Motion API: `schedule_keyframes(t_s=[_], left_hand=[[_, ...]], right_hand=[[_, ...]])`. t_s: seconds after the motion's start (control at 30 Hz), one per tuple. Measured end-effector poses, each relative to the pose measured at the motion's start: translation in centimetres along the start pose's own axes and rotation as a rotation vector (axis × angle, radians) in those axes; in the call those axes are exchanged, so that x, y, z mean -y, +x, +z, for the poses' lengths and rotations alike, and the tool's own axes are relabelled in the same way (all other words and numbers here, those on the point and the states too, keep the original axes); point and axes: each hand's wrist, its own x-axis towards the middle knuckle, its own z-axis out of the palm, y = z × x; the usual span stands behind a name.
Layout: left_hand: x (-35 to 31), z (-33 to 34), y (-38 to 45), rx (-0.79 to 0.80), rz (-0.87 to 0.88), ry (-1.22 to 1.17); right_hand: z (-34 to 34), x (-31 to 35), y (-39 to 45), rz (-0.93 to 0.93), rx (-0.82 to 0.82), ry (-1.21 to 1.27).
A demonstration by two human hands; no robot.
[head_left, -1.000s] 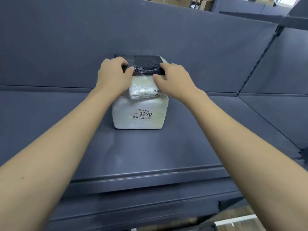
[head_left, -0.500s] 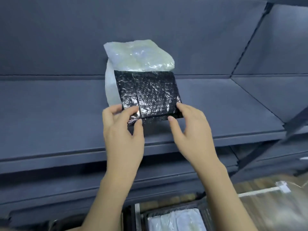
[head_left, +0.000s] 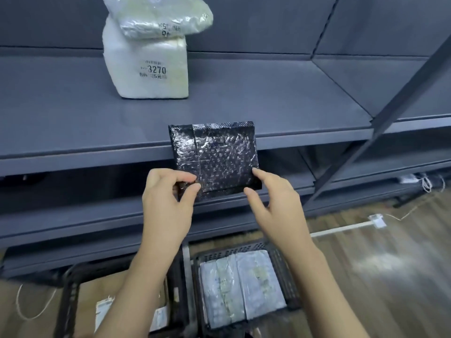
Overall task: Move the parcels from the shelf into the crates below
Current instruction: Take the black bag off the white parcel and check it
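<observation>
Low on my left, a dark crate [head_left: 70,301] on the floor holds a brown parcel with a label. Above it, towards the left end of the shelf [head_left: 73,118] and close to its back edge, the big white parcel [head_left: 146,67] marked 3270 stands where it was, a smaller clear bag [head_left: 166,19] resting on top. A second ago the black bubble mailer [head_left: 214,154] sat on that pile; now I have lifted it off and brought it out past the shelf's front edge, so it hangs in the air in front of the shelving. My left hand [head_left: 168,198] pinches its lower left corner between thumb and forefinger. My right hand [head_left: 275,201] has thumb and fingertip against the lower right corner, the other fingers loose. Below, the right crate [head_left: 280,259] already holds pale parcels [head_left: 241,286]. I judge this mailer is ready to be lowered into a crate, and two parcels remain on the shelf.
</observation>
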Motion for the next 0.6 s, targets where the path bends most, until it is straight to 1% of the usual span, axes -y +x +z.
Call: schedule_keyframes(t_s=[0.1,0.17,0.23,0.3,0.37,0.43,0.53,0.6], left_hand=[[-0.2,0.3,-0.5,-0.025,-0.018,-0.003],[-0.6,0.5,-0.8,-0.037,-0.065,-0.043],[-1.1,0.5,-0.9,-0.044,-0.068,-0.083],[-1.2,0.4,-1.0,-0.022,0.038,-0.010],[-1.1,0.4,-1.1,0.023,0.211,0.129],[-1.0,0.3,-1.3,0.052,0.305,0.214],[-1.2,0.2,-1.7,0.055,0.420,0.268],[-1.3,0.2,-1.8,0.066,0.526,0.281]], right_hand=[[-0.9,-0.4,-0.5,0.040,0.016,0.071],[-1.7,-0.8,-0.4,0.057,0.043,0.094],[-2.4,-1.2,-0.2,0.059,0.060,0.108],[-3.1,-1.7,0.1,0.062,0.060,0.115],[-3.7,-2.1,0.3,0.056,0.051,0.115],[-4.0,-2.6,0.4,0.030,0.042,0.101],[-4.3,-3.1,0.3,-0.093,0.044,-0.019],[-4.3,-3.6,0.3,-0.147,0.058,-0.105]])
